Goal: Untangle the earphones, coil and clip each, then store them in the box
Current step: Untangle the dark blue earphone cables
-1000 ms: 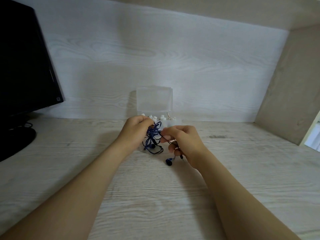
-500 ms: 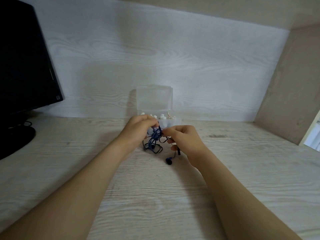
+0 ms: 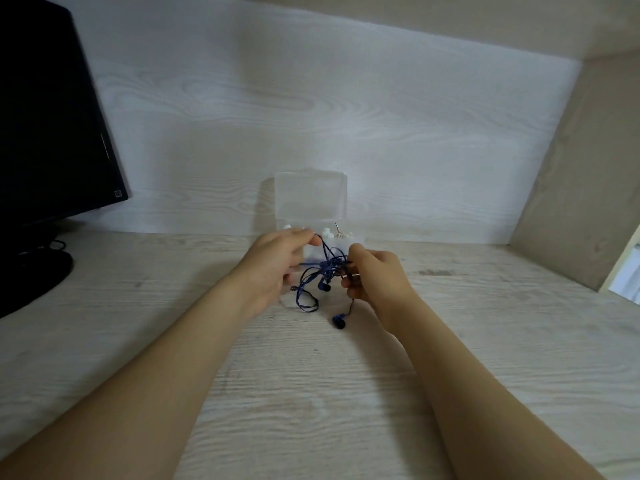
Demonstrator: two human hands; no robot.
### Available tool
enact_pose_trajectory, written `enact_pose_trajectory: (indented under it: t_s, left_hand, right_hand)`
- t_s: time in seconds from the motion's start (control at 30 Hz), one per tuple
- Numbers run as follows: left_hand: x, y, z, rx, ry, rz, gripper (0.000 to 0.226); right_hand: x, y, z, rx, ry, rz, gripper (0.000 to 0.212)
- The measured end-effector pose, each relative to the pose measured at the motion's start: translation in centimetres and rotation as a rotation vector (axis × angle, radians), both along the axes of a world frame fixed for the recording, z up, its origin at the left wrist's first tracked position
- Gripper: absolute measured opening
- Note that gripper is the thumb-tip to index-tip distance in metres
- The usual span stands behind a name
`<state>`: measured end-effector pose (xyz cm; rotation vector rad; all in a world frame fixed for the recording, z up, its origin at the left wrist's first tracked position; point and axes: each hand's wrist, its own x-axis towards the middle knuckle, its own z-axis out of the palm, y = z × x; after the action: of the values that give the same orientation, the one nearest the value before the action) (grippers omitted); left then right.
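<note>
A tangle of dark blue earphones (image 3: 320,275) hangs between my two hands just above the desk. My left hand (image 3: 273,265) pinches a strand of the cable near its top. My right hand (image 3: 375,275) pinches the cable on the other side of the knot. One blue earbud (image 3: 339,321) dangles low from my right hand, close to the desk, and another (image 3: 325,286) hangs under the knot. Behind the hands stands a clear plastic box (image 3: 341,244) with its lid (image 3: 310,195) raised. White earphones (image 3: 326,232) lie inside it, partly hidden by my hands.
A black monitor (image 3: 45,133) with its round base (image 3: 31,275) stands at the far left of the pale wooden desk (image 3: 311,393). A white back panel (image 3: 311,116) and a beige side wall (image 3: 581,174) close in the desk at the rear and the right.
Both hands have lifted the blue tangle a little and pulled slightly apart. The knot has loosened, so more loops hang free.
</note>
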<state>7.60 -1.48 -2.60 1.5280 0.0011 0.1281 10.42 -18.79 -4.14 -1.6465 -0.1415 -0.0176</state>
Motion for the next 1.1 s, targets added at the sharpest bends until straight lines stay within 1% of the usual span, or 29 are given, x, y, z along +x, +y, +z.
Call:
enact_pose_trajectory:
  t_s: [0.1, 0.23, 0.3, 0.37, 0.4, 0.47, 0.53, 0.57, 0.6, 0.67, 0.73, 0.83, 0.93, 1.0, 1.1]
  left_hand:
    - [-0.1, 0.1, 0.7, -0.181, -0.015, 0.059, 0.027]
    - [-0.2, 0.5, 0.9, -0.552, -0.055, 0.029, 0.024]
    - [-0.3, 0.6, 1.0, -0.650, -0.040, 0.014, 0.023]
    - [-0.2, 0.7, 0.9, -0.659, -0.024, 0.040, 0.027]
    - [-0.1, 0.6, 0.8, -0.611, -0.032, 0.067, 0.028]
    - [0.1, 0.5, 0.4, -0.386, -0.077, 0.170, 0.026]
    - [0.6, 0.5, -0.3, -0.109, -0.120, 0.308, 0.017]
    - [0.9, 0.7, -0.6, -0.023, -0.127, 0.367, 0.010]
    - [1.0, 0.7, -0.8, 0.037, -0.123, 0.419, 0.009]
    - [1.2, 0.9, -0.9, 0.150, -0.090, 0.532, 0.026]
    - [1.1, 1.2, -0.9, 0.214, -0.036, 0.604, 0.034]
    - [0.8, 1.5, -1.0, 0.254, 0.019, 0.619, 0.049]
    - [0.3, 1.1, -0.8, 0.339, -0.034, 0.628, 0.057]
    - [-0.1, 0.8, -0.7, 0.389, -0.073, 0.659, 0.061]
    - [-0.3, 0.5, -0.5, 0.460, -0.099, 0.675, 0.067]
  right_hand:
    - [0.1, -0.2, -0.1, 0.023, 0.048, -0.022, 0.029]
    - [0.0, -0.1, 0.1, 0.069, 0.103, -0.008, 0.026]
    - [-0.1, 0.0, 0.2, 0.096, 0.110, -0.010, 0.027]
    - [-0.1, 0.0, 0.3, 0.103, 0.108, -0.030, 0.026]
    - [0.0, 0.0, 0.3, 0.091, 0.103, -0.041, 0.025]
    - [0.0, -0.1, 0.3, 0.062, 0.077, -0.048, 0.024]
    - [0.0, -0.1, 0.2, 0.045, 0.034, -0.040, 0.026]
    - [-0.1, -0.1, 0.3, 0.037, 0.013, -0.038, 0.028]
    - [-0.1, -0.1, 0.3, 0.032, -0.006, -0.040, 0.029]
    - [-0.2, -0.2, 0.4, 0.027, -0.043, -0.052, 0.026]
    - [-0.3, -0.3, 0.4, 0.021, -0.068, -0.069, 0.026]
    - [-0.2, -0.3, 0.4, 0.018, -0.084, -0.074, 0.032]
    - [0.0, -0.1, 0.3, 0.054, -0.120, -0.021, 0.048]
    - [0.2, -0.1, 0.2, 0.108, -0.122, 0.035, 0.044]
    - [0.0, -0.2, 0.3, 0.117, -0.115, 0.067, 0.041]
